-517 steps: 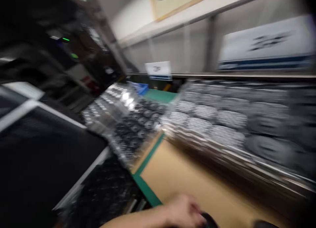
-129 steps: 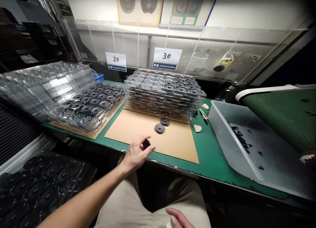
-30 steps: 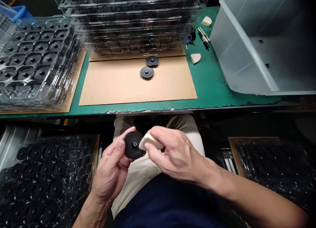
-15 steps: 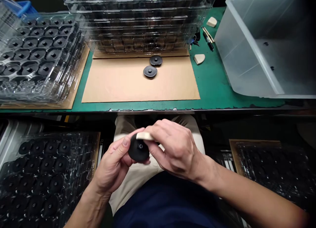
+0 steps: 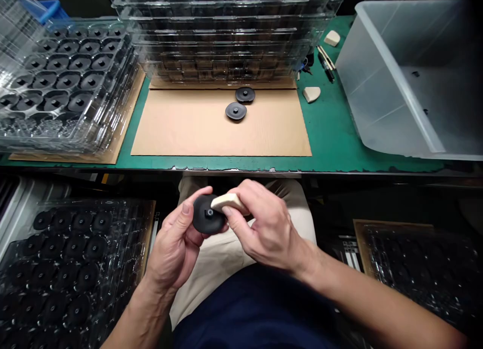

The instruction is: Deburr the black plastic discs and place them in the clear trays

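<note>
Above my lap, my left hand (image 5: pixel 177 238) grips a round black disc (image 5: pixel 206 220) with a small raised hub at its centre. The thumb lies along the near-left rim and the other fingers pass behind. My right hand (image 5: pixel 266 225) pinches a cream-coloured block (image 5: pixel 230 203), which looks like a sanding or polishing pad, against the disc's right upper face beside the hub. Two similar discs, a nearer one (image 5: pixel 236 111) and a farther one (image 5: pixel 245 94), lie on a cardboard sheet (image 5: pixel 181 132) on the green bench.
Clear trays of black discs (image 5: pixel 68 79) are stacked at left, with more trays (image 5: pixel 64 268) below. A tall stack of clear trays (image 5: pixel 226 37) stands behind the cardboard. At right are a translucent bin (image 5: pixel 392 82), cream blocks (image 5: pixel 311 93) and a pen (image 5: pixel 326 67).
The cream block has turned and shifted right across the disc, showing more of its side. Both hands still hold their things. The whole view has shifted slightly.
</note>
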Tool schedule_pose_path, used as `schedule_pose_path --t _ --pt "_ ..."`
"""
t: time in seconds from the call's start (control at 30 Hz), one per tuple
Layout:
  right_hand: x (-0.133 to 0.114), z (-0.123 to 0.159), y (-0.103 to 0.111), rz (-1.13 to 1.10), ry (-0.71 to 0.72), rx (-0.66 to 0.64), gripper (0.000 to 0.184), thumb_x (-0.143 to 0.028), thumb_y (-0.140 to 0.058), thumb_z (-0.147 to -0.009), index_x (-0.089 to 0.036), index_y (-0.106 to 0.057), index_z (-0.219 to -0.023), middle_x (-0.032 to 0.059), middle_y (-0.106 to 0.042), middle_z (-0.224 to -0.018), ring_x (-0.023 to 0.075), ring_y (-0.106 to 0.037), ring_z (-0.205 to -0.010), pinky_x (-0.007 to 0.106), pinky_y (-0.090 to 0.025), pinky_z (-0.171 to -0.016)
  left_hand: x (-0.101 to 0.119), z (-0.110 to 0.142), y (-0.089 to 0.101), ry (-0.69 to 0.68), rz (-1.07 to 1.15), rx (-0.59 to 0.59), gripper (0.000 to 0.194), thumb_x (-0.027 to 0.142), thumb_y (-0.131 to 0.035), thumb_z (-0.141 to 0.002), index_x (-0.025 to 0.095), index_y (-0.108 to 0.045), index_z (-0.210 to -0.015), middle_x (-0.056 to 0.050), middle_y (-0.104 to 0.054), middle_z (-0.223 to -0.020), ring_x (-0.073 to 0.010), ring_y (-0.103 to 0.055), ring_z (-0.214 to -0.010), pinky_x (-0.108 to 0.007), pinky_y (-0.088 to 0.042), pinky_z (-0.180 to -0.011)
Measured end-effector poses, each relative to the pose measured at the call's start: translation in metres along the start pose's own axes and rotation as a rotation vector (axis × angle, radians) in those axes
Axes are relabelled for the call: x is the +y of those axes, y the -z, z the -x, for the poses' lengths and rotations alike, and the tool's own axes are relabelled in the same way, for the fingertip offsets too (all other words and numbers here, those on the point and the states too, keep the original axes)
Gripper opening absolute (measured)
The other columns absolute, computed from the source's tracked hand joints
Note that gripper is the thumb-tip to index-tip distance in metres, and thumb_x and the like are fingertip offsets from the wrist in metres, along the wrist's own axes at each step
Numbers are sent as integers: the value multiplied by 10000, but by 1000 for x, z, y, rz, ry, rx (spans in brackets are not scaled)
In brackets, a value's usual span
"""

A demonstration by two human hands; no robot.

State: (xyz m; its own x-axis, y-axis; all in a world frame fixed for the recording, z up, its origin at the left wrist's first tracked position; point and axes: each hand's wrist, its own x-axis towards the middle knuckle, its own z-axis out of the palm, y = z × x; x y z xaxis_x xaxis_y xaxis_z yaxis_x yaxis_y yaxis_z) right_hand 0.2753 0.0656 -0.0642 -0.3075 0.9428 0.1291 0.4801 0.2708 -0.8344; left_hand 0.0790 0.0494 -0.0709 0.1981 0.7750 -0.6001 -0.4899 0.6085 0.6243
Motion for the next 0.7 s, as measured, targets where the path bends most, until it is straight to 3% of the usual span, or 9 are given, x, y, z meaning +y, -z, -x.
schedule_pose_path --t 0.07,0.13,0.27,0.4,0.47,0.5,0.57,0.63,0.7 --pt "-3 2 -6 -317 -402 -167 226 -348 -546 -1000 -153 -616 -912 12 -572 -821 123 -488 -719 305 -395 -625 0 0 -2 -125 -46 104 449 466 -693 -927 281 -692 -1336 -88 -673 -1235 -162 -671 -1029 -246 -558 -907" --pt "-2 4 -9 -408 -535 -272 269 -384 -530 -1002 -154 -618 -893 3 -562 -800 112 -475 -688 293 -364 -582 2 0 1 -95 -136 85 474 480 -684 -931 268 -683 -1356 -97 -679 -1185 -160 -673 -973 -237 -551 -862" --pt "6 4 -10 -24 -62 -56 130 -203 -538 -976 -131 -641 -944 37 -552 -854 141 -464 -779 337 -387 -725 3 0 13 136 -248 -105 434 491 -579 -992 185 -737 -1255 -109 -637 -1031 -148 -594 -826 -327 -578 -738" --pt "9 0 -7 187 420 -149 198 -199 -552 -981 -171 -657 -1147 53 -630 -1085 196 -501 -930 402 -402 -814 -2 -2 15 334 -67 -159 386 487 -574 -989 162 -777 -1034 -103 -643 -950 -161 -599 -758 -351 -590 -608" --pt "6 -2 -7 235 496 -89 223 -191 -562 -968 -187 -642 -1175 38 -645 -1121 205 -514 -962 425 -403 -860 -4 -3 12 310 40 -150 353 461 -573 -997 189 -779 -1087 -100 -682 -1053 -157 -662 -832 -315 -611 -711" --pt "4 -3 -7 233 416 -19 184 -189 -565 -959 -175 -641 -1126 39 -646 -1065 196 -513 -927 416 -400 -846 -5 -4 9 241 76 -119 338 444 -585 -997 209 -768 -1156 -95 -688 -1121 -145 -678 -899 -279 -608 -788" --pt "-1 -4 -10 66 20 47 117 -256 -576 -967 -145 -607 -947 31 -586 -854 154 -479 -778 355 -393 -731 -6 -4 5 23 92 -25 337 408 -637 -974 245 -736 -1252 -74 -685 -1210 -119 -679 -1022 -208 -561 -925" --pt "-6 -4 -12 -290 -405 -57 287 -384 -577 -986 -138 -554 -839 16 -509 -759 122 -445 -703 303 -374 -641 -6 -3 3 -201 32 32 346 338 -689 -942 291 -718 -1284 -57 -684 -1237 -120 -674 -1078 -200 -536 -975" --pt "-10 -4 -14 -540 -571 -228 370 -474 -543 -1008 -136 -557 -859 11 -520 -782 109 -460 -711 270 -368 -605 -6 -1 1 -338 -33 41 342 288 -700 -931 322 -723 -1271 -49 -693 -1225 -122 -674 -1095 -195 -532 -977"
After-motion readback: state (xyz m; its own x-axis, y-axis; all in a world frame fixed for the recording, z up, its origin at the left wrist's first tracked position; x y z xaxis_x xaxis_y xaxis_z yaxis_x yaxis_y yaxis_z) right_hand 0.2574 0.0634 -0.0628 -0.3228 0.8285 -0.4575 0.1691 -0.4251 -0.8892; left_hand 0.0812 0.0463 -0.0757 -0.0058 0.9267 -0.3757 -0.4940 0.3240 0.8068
